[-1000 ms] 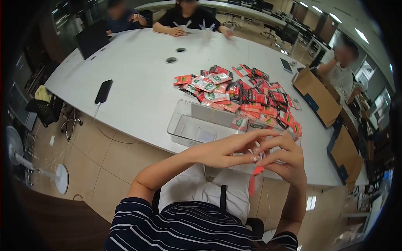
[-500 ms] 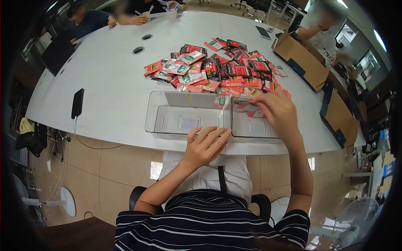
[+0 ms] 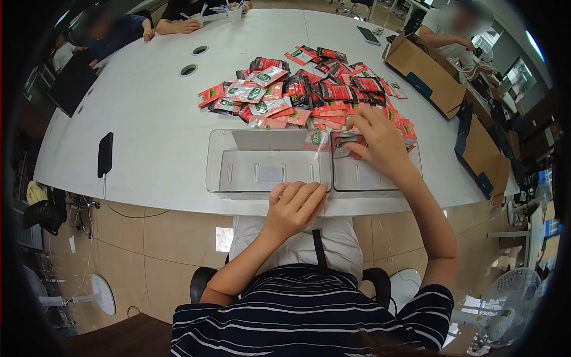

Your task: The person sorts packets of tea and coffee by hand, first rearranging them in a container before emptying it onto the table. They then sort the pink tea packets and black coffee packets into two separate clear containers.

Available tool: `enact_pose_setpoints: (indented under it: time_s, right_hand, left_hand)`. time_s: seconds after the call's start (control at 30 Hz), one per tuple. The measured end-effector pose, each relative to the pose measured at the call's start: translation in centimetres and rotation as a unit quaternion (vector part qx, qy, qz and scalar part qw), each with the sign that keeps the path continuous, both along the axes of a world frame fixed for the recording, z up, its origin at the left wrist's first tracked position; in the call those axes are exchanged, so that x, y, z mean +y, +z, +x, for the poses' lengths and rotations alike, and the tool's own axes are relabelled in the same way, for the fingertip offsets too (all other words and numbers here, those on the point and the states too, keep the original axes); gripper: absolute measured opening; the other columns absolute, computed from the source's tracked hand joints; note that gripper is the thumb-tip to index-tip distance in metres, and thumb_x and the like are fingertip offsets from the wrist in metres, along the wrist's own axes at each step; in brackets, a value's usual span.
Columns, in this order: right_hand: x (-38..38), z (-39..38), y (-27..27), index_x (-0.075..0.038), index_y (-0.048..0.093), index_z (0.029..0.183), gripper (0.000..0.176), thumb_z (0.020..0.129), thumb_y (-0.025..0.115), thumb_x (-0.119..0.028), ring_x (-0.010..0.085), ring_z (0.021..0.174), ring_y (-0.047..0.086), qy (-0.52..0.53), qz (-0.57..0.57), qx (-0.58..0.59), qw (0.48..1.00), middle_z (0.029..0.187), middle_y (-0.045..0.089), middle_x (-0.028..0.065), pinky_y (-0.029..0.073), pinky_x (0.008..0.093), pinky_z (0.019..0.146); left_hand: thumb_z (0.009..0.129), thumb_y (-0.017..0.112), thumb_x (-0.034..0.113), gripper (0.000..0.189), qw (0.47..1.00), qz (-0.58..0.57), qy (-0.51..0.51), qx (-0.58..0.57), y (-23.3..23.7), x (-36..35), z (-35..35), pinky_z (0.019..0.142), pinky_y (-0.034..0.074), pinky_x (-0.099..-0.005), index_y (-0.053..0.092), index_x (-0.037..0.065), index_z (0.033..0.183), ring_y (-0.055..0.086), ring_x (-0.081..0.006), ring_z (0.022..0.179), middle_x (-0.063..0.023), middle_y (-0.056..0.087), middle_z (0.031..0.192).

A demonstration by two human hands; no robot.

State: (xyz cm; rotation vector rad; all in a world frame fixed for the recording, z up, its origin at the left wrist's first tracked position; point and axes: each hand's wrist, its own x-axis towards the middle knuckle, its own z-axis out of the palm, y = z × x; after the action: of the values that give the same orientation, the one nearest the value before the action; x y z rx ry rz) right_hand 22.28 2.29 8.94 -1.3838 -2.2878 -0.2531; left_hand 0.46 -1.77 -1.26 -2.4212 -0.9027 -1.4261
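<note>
Two clear plastic bins sit side by side at the near edge of a white table: a left bin [image 3: 238, 178] and a right bin [image 3: 380, 181]. Behind them lies a pile of several red and black packets [image 3: 315, 92]. My left hand [image 3: 293, 205] rests on the near rim where the two bins meet, fingers loosely curled, holding nothing. My right hand [image 3: 376, 143] reaches over the far part of the right bin and pinches a red packet [image 3: 344, 143] at the rim.
A black phone [image 3: 105, 154] with a cable lies at the table's left. Open cardboard boxes [image 3: 425, 68] stand at the right edge. Other people sit at the far end and far right. Two round cable holes [image 3: 189, 70] mark the tabletop. A fan [image 3: 505, 315] stands on the floor.
One second ago both hands were together in front of me holding a red packet. Since then my left hand dropped to the bins' rim and my right hand reached to the right bin.
</note>
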Motion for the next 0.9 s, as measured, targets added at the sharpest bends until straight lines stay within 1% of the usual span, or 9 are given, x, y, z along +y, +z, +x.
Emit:
enact_pose_setpoints:
  time_s: [0.17, 0.27, 0.37, 0.47, 0.63, 0.73, 0.83, 0.9]
  right_hand:
    - [0.6, 0.0, -0.1, -0.008, 0.053, 0.094, 0.040, 0.066, 0.080, -0.020, 0.0252, 0.095, 0.052, -0.014, -0.018, 0.041, 0.999, 0.097, 0.052, 0.0049, 0.045, 0.0379, 0.078]
    - [1.0, 0.2, -0.2, -0.007, 0.053, 0.095, 0.041, 0.067, 0.080, -0.022, 0.0256, 0.094, 0.051, -0.020, -0.033, 0.054, 0.998, 0.097, 0.052, 0.0051, 0.045, 0.0377, 0.078]
    - [1.1, 0.4, -0.2, -0.006, 0.052, 0.095, 0.041, 0.068, 0.079, -0.023, 0.0261, 0.094, 0.051, -0.014, -0.033, 0.056, 0.998, 0.097, 0.053, 0.0053, 0.045, 0.0377, 0.078]
    - [1.2, 0.5, -0.4, -0.006, 0.052, 0.096, 0.042, 0.069, 0.079, -0.024, 0.0263, 0.093, 0.052, -0.011, -0.032, 0.062, 0.998, 0.096, 0.053, 0.0056, 0.045, 0.0376, 0.078]
    - [1.1, 0.6, -0.4, -0.005, 0.053, 0.095, 0.041, 0.070, 0.079, -0.025, 0.0261, 0.092, 0.053, -0.012, -0.050, 0.071, 0.996, 0.094, 0.055, 0.0062, 0.045, 0.0371, 0.078]
    - [0.8, 0.8, 0.0, -0.005, 0.055, 0.094, 0.035, 0.074, 0.076, -0.025, 0.0261, 0.090, 0.054, -0.007, -0.033, 0.096, 0.995, 0.092, 0.057, 0.0068, 0.045, 0.0370, 0.077]
    - [0.7, 1.8, 1.3, -0.005, 0.057, 0.096, 0.028, 0.080, 0.071, -0.024, 0.0269, 0.088, 0.055, -0.060, -0.001, 0.118, 0.991, 0.090, 0.060, 0.0070, 0.045, 0.0378, 0.078]
    - [1.4, 3.6, 1.7, -0.005, 0.058, 0.098, 0.024, 0.083, 0.068, -0.022, 0.0268, 0.089, 0.056, -0.092, 0.009, 0.110, 0.990, 0.090, 0.061, 0.0066, 0.045, 0.0378, 0.078]
  left_hand:
    - [0.073, 0.074, 0.016, 0.031, 1.000, 0.001, 0.004, 0.000, 0.0, 0.0, 0.0, 0.085, 0.032, -0.0312, 0.067, 0.014, 0.103, 0.056, -0.0117, 0.078, 0.0052, 0.064, 0.090]
    - [0.080, 0.069, 0.019, 0.025, 1.000, -0.004, 0.006, 0.006, 0.0, -0.1, 0.0, 0.089, 0.032, -0.0298, 0.067, 0.013, 0.104, 0.056, -0.0105, 0.081, 0.0044, 0.063, 0.092]
    - [0.080, 0.069, 0.020, 0.025, 1.000, -0.004, 0.006, 0.007, -0.1, -0.1, 0.0, 0.089, 0.032, -0.0298, 0.067, 0.014, 0.103, 0.056, -0.0102, 0.081, 0.0045, 0.063, 0.092]
    - [0.072, 0.074, 0.015, 0.031, 1.000, -0.001, 0.005, 0.001, 0.1, -0.1, 0.0, 0.085, 0.032, -0.0311, 0.068, 0.014, 0.103, 0.056, -0.0118, 0.078, 0.0052, 0.064, 0.090]
    - [0.071, 0.075, 0.015, 0.033, 1.000, 0.000, 0.005, 0.001, 0.2, -0.1, 0.1, 0.084, 0.032, -0.0312, 0.068, 0.014, 0.103, 0.056, -0.0119, 0.078, 0.0051, 0.064, 0.090]
    - [0.070, 0.075, 0.014, 0.034, 1.000, 0.000, 0.007, 0.004, 0.1, -0.1, 0.0, 0.083, 0.032, -0.0312, 0.068, 0.014, 0.103, 0.056, -0.0119, 0.077, 0.0051, 0.064, 0.090]
    - [0.070, 0.075, 0.014, 0.033, 1.000, -0.001, 0.006, 0.005, 0.1, -0.1, 0.1, 0.082, 0.032, -0.0311, 0.068, 0.014, 0.102, 0.057, -0.0120, 0.077, 0.0051, 0.064, 0.090]
    - [0.070, 0.074, 0.014, 0.032, 1.000, -0.002, 0.007, 0.005, 0.2, -0.1, 0.0, 0.081, 0.032, -0.0311, 0.068, 0.014, 0.102, 0.057, -0.0122, 0.077, 0.0050, 0.064, 0.089]
